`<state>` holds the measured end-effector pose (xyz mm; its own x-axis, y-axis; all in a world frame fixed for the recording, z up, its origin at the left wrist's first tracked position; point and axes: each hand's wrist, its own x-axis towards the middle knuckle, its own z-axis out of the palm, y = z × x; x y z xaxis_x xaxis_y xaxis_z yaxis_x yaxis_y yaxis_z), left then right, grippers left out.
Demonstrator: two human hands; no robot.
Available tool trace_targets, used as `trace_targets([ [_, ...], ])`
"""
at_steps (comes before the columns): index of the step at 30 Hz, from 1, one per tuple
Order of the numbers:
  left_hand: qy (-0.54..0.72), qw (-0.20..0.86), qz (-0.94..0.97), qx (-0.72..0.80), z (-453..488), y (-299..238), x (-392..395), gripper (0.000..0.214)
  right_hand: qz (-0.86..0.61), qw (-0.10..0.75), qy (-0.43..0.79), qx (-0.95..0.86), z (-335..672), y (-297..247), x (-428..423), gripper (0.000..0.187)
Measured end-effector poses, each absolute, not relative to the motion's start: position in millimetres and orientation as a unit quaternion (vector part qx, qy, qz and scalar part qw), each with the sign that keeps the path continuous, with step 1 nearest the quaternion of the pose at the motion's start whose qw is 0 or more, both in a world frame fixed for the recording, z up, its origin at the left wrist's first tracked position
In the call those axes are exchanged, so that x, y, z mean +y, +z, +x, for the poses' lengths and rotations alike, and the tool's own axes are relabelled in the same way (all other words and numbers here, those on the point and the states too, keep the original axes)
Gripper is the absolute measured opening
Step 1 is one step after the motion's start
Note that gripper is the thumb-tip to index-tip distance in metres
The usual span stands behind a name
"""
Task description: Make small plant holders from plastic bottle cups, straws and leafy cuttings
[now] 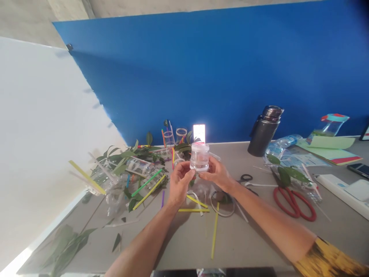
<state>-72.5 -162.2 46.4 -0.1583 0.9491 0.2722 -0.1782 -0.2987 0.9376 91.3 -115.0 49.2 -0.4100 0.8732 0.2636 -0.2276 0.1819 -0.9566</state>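
A short clear plastic bottle section (pixel 199 157) is held up over the grey table (pixel 253 234) between both hands. My left hand (pixel 179 183) grips its lower left side with curled fingers. My right hand (pixel 216 174) pinches its lower right side. Under the hands lie yellow straws (pixel 196 201), a purple straw piece (pixel 162 199) and a clear plastic ring (pixel 222 202). Left of the hands are cut bottle pieces (pixel 138 166) mixed with green leaves (pixel 121 157) and coloured straws.
A dark flask (pixel 263 130) stands at the blue back wall. Red-handled scissors (pixel 294 202) and small black scissors (pixel 245 178) lie to the right, near a crushed bottle with leaves (pixel 284 163), paper sheets (pixel 331 148) and a white box (pixel 346 192). A white board (pixel 40 130) stands at the left.
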Motion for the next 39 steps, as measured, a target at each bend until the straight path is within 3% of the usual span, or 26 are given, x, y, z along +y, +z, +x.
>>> trace_targets([
  [5,0.675,0.349,0.476,0.443,-70.5,49.1,-163.6,0.025,-0.256,0.472,0.594,-0.599,91.6,51.6,-115.2,0.057],
  [10,0.67,0.327,0.499,0.441,-71.2,48.2,-163.6,0.021,-0.251,0.474,0.603,-0.591,91.6,52.4,-115.3,0.055],
  [26,0.657,0.179,0.565,0.466,-78.1,50.9,-165.4,0.007,-0.285,0.47,0.567,-0.614,90.9,45.1,-111.2,0.066],
  [39,0.662,0.124,0.594,0.439,-77.9,48.0,-164.4,0.007,-0.291,0.474,0.599,-0.576,89.0,46.8,-116.5,0.06],
])
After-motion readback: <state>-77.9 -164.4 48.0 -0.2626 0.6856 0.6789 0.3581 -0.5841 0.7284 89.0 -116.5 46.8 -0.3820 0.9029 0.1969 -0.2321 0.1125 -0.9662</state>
